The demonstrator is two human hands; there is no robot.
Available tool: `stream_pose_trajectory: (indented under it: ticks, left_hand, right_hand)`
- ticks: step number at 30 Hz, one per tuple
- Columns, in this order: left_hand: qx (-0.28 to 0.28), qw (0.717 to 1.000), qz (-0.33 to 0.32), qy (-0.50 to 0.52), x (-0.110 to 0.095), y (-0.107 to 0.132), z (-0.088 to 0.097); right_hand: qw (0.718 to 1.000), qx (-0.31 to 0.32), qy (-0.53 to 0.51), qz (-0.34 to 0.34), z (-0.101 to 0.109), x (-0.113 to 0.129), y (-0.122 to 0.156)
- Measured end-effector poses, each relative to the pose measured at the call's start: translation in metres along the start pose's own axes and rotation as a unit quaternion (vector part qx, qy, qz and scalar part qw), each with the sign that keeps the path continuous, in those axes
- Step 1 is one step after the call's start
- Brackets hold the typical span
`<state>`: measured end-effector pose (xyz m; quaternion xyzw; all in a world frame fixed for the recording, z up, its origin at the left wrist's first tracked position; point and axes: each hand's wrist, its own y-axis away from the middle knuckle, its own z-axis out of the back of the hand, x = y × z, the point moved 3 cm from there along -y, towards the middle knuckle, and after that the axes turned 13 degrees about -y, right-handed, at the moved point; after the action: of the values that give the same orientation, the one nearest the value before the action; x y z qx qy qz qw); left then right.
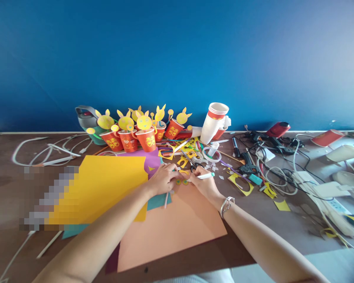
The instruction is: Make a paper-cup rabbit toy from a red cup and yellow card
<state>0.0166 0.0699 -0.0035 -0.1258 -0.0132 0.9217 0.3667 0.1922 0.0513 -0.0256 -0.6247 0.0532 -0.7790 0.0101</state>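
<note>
My right hand [207,188] grips a white marker [205,176] with a green end, its tip down by small yellow-green circles [178,182] on a peach paper sheet [175,228]. Close by on the left, my left hand [161,181] is curled over the sheet's upper edge. Its fingers are bent together, a bit of green shows between them, and what they hold is unclear. A thin pale stick [166,200] lies below that hand. Scissors [191,162] rest just beyond both hands, partly covered.
Yellow paper [106,184] lies left, overlapping teal paper [159,202]. Behind stand red cups [146,140] with yellow rabbit faces and a stack of white cups [214,124]. Paper scraps [241,184], a glue gun [249,165], cables and a power strip [327,196] crowd the right.
</note>
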Motion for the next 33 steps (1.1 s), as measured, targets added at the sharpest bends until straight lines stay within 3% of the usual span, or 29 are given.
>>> stream_pose_trajectory:
  ticks: [33]
  left_hand:
    - [-0.011, 1.0, -0.005, -0.003, 0.0003, 0.0002, -0.0013]
  right_hand:
    - [1.0, 0.012, -0.011, -0.003, -0.0019, 0.0033, 0.0011]
